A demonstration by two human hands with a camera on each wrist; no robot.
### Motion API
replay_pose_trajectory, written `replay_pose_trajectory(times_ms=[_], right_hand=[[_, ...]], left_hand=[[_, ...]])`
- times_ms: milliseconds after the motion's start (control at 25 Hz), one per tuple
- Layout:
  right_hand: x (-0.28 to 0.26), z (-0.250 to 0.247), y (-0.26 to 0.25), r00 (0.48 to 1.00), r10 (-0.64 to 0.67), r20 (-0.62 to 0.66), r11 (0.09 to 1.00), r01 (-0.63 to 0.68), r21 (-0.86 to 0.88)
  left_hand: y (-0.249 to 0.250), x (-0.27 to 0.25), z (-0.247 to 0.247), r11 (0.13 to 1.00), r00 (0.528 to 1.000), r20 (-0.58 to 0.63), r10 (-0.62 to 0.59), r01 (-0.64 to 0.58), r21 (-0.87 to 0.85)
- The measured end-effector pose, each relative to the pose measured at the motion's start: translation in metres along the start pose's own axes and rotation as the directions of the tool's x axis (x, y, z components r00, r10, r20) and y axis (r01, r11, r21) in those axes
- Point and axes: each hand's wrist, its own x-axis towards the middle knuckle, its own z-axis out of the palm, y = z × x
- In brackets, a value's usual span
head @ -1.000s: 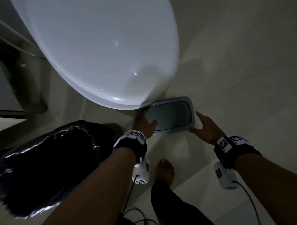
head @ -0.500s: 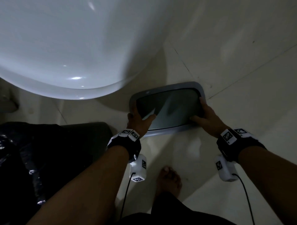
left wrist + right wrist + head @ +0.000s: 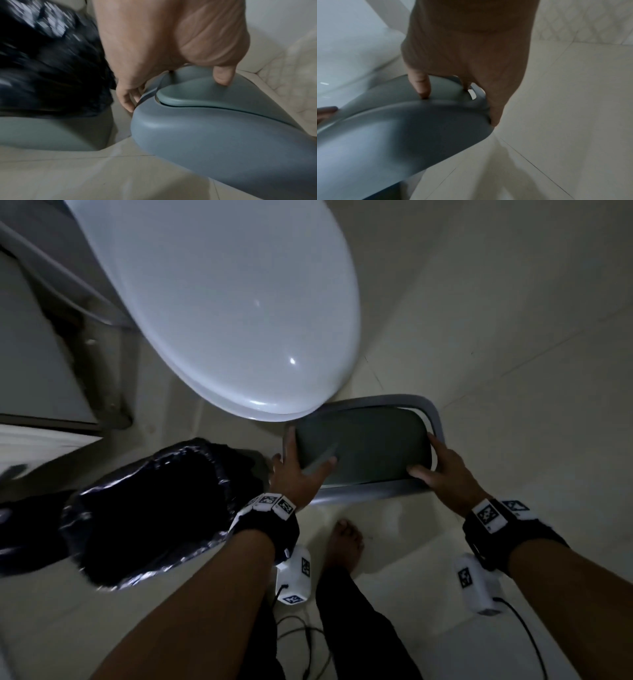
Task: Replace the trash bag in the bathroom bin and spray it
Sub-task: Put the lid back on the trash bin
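Observation:
A grey bin lid (image 3: 363, 494) with a darker swing flap (image 3: 363, 450) is held over the floor in front of the toilet. My left hand (image 3: 294, 467) grips its left end, thumb on the flap and fingers curled round the rim (image 3: 214, 142). My right hand (image 3: 445, 470) grips the right end, thumb (image 3: 419, 83) on top, fingers under the edge of the lid (image 3: 402, 128). To the left stands the grey bin (image 3: 51, 134), lined with a shiny black trash bag (image 3: 147, 508) folded over its rim (image 3: 42, 67).
A white toilet (image 3: 222, 302) with its seat cover down overhangs the lid's far edge. My bare foot (image 3: 346, 542) stands on the pale floor tiles (image 3: 513, 371) just behind the lid. A cable (image 3: 301, 642) trails from the wrist camera.
My right hand reached the lid's right end and took hold. Both hands now hold the lid, which has tilted up off the floor. The lined bin has come back into view.

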Motion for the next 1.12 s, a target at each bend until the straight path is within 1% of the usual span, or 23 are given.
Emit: replay_pose_trajectory(times_ms=[80, 200, 240, 320, 400, 480, 600, 720, 800, 920, 1120], right_hand=[[-0.05, -0.006, -0.03, 0.998, 0.006, 0.064, 1.0, -0.005, -0.022], [-0.114, 0.006, -0.073, 0.993, -0.001, 0.119, 1.0, 0.004, -0.025], [-0.127, 0.014, -0.084, 0.991, -0.009, 0.133, 1.0, 0.012, -0.018], [-0.151, 0.043, -0.108, 0.988, -0.037, 0.152, 0.998, 0.045, -0.053], [-0.163, 0.077, -0.13, 0.985, -0.071, 0.159, 0.992, 0.087, -0.097], [-0.169, 0.116, -0.154, 0.975, -0.114, 0.193, 0.983, 0.139, -0.123], [-0.167, 0.176, -0.186, 0.957, -0.166, 0.238, 0.967, 0.206, -0.153], [-0.159, 0.231, -0.211, 0.943, -0.22, 0.249, 0.949, 0.267, -0.171], [-0.154, 0.257, -0.224, 0.94, -0.243, 0.238, 0.94, 0.289, -0.183], [-0.141, 0.286, -0.229, 0.946, -0.263, 0.188, 0.94, 0.295, -0.168], [-0.127, 0.313, -0.227, 0.949, -0.301, 0.089, 0.926, 0.313, -0.213]], left_hand=[[0.0, -0.051, -0.027, 0.999, 0.999, 0.032, -0.029, 0.028, 0.024], [-0.012, -0.122, -0.068, 0.996, 0.996, -0.023, -0.088, 0.088, 0.015], [-0.018, -0.136, -0.079, 0.995, 0.994, -0.042, -0.102, 0.102, 0.003], [-0.044, -0.167, -0.108, 0.992, 0.989, -0.073, -0.126, 0.124, -0.027], [-0.078, -0.184, -0.135, 0.99, 0.984, -0.113, -0.135, 0.129, -0.058], [-0.115, -0.195, -0.161, 0.984, 0.973, -0.167, -0.158, 0.142, -0.106], [-0.165, -0.2, -0.199, 0.981, 0.95, -0.264, -0.164, 0.129, -0.145], [-0.206, -0.19, -0.233, 0.976, 0.938, -0.298, -0.175, 0.127, -0.175], [-0.229, -0.175, -0.25, 0.976, 0.941, -0.297, -0.161, 0.107, -0.188], [-0.255, -0.146, -0.271, 0.981, 0.943, -0.314, -0.106, 0.047, -0.19], [-0.266, -0.115, -0.287, 0.985, 0.962, -0.263, -0.067, 0.023, -0.168]])
